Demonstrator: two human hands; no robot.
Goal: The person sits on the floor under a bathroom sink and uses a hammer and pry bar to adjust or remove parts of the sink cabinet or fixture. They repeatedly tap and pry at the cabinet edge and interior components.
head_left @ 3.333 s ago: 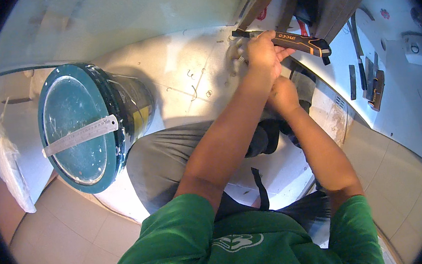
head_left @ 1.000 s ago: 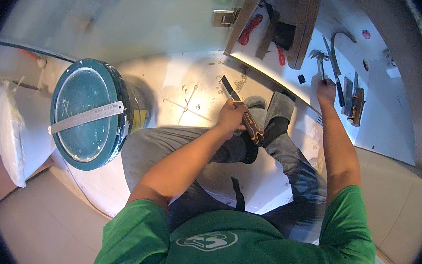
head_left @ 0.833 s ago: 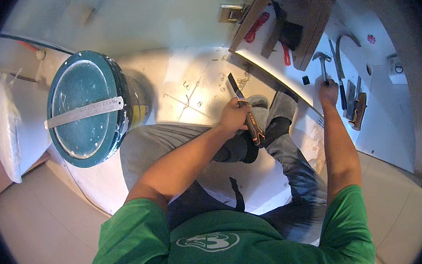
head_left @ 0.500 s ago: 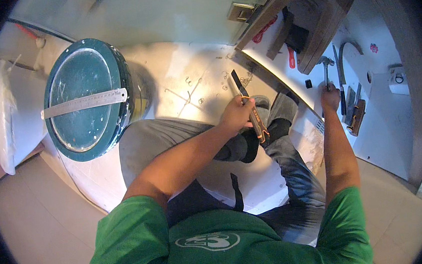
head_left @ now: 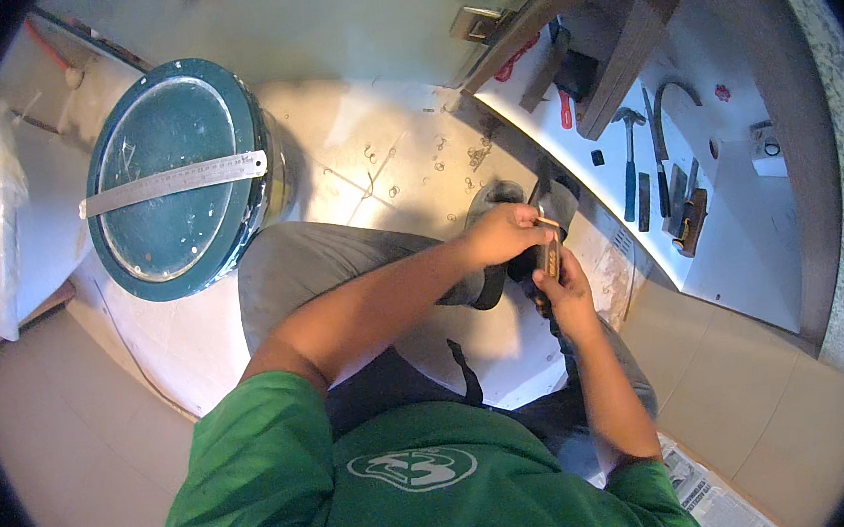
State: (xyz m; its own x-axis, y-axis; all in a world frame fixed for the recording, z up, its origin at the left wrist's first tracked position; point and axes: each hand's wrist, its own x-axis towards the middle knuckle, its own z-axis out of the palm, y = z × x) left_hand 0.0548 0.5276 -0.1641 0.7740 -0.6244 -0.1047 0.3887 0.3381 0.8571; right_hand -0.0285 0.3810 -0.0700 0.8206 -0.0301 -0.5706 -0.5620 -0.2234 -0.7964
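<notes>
A snap-off utility knife with a dark blade and a black and orange body is held between my two hands above my crossed legs. My left hand is closed at its upper part, near the blade, with the fingers pinched on its orange piece. Lower down, my right hand wraps round the body. The blade points away from me over my dark shoes. On the white surface to the right lies a claw hammer with a teal handle, apart from both hands.
A steel ruler rests across a green-lidded bucket at the left. Small curled scraps litter the tiled floor. Several tools, including a wooden-bodied one, lie inside the cabinet at right. Newspaper is at lower right.
My right hand has let go of the hammer, left it on the white surface and come over to the knife. My left hand has brought the knife slightly right and turned it more upright.
</notes>
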